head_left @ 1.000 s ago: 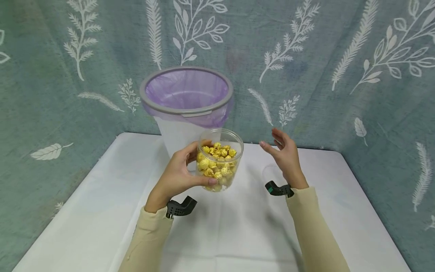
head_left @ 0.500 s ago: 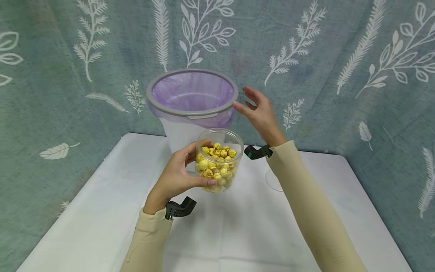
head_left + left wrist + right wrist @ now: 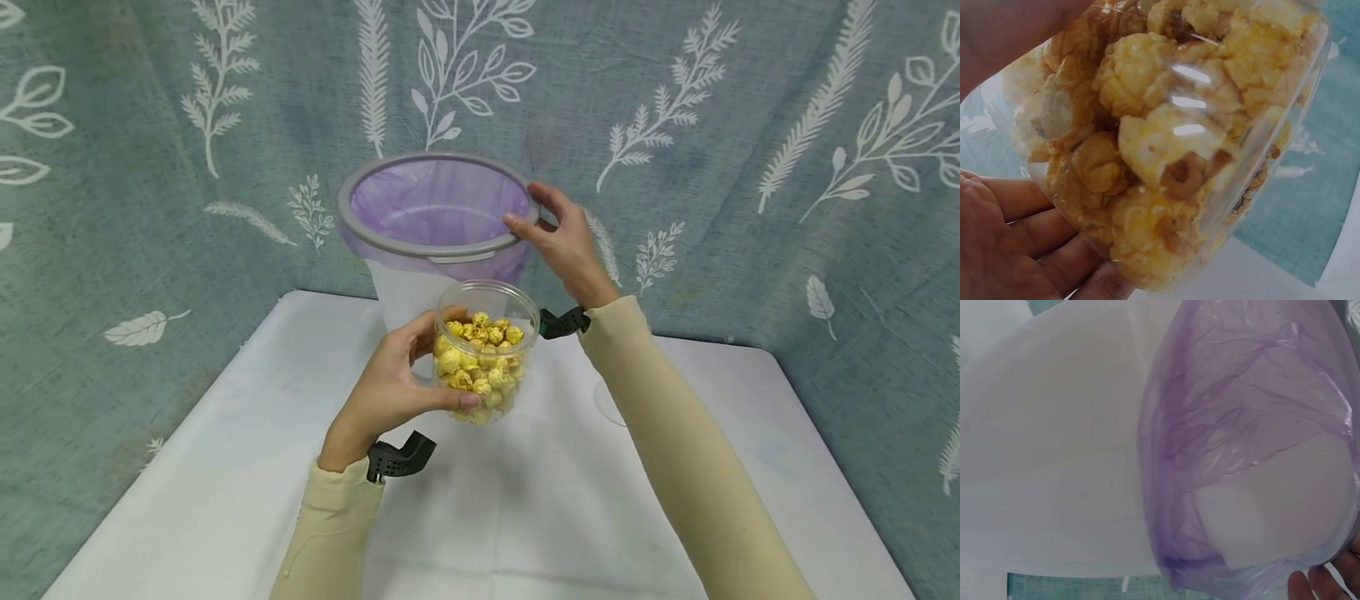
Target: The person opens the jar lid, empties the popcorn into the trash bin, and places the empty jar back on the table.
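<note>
My left hand (image 3: pixel 393 379) grips a clear plastic tub of yellow popcorn (image 3: pixel 483 375), thumb across the near side and fingers around the far side. The tub is lidless and slightly tilted; its popcorn (image 3: pixel 1154 144) fills the left wrist view. Behind it stands a white trash can (image 3: pixel 408 292) with a grey rim and a purple bag (image 3: pixel 420 200) folded over its edge. At the can's right side, my right hand (image 3: pixel 566 246) grips the rim, its thumb over the near edge. Fingertips of that hand (image 3: pixel 1325 581) show beside the bag in the right wrist view.
A clear round lid (image 3: pixel 609 404) lies on the white-covered table (image 3: pixel 225 467), partly hidden by the right sleeve (image 3: pixel 675 433). A green leaf-patterned curtain (image 3: pixel 285 100) hangs behind and at both sides.
From above the lid, my right hand has moved up and left to the trash can's rim and taken hold of it. My left hand keeps holding the popcorn tub nearly still.
</note>
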`<state>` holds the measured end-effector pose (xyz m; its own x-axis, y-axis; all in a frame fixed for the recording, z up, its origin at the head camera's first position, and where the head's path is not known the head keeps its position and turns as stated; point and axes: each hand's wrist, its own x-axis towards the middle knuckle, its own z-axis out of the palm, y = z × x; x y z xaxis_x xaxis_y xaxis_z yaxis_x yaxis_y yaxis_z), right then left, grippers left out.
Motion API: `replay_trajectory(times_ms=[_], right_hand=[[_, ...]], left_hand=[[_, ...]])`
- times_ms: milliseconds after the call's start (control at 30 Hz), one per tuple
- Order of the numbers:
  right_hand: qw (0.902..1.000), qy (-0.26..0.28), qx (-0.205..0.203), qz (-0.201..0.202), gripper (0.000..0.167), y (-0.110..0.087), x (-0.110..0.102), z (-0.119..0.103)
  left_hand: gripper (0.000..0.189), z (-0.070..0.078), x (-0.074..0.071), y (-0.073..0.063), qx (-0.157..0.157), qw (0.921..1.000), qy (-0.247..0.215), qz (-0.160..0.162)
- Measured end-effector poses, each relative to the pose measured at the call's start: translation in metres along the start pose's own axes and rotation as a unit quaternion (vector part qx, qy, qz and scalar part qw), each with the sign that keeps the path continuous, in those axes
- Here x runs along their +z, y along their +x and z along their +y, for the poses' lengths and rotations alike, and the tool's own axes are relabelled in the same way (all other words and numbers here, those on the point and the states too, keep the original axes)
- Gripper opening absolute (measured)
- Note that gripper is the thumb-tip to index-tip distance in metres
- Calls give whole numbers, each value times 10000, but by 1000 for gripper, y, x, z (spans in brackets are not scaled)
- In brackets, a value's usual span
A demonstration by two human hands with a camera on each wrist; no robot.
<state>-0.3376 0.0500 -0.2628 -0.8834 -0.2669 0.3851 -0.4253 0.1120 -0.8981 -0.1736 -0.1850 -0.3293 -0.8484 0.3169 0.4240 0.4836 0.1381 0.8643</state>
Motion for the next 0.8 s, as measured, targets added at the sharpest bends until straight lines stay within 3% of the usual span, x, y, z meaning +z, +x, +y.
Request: replay_trajectory(times_ms=[433, 667, 800], right_hand=[[9993, -247, -199, 194, 73, -1, 4, 10], [9994, -111, -253, 189, 72, -2, 6, 10], [9989, -23, -365, 279, 71, -1, 4, 9]], left_hand=[[92, 7, -4, -5, 30, 9999, 115, 117], [89, 10, -10, -14, -170, 9989, 69, 434], [89, 16, -21, -19, -290, 9976, 234, 587]])
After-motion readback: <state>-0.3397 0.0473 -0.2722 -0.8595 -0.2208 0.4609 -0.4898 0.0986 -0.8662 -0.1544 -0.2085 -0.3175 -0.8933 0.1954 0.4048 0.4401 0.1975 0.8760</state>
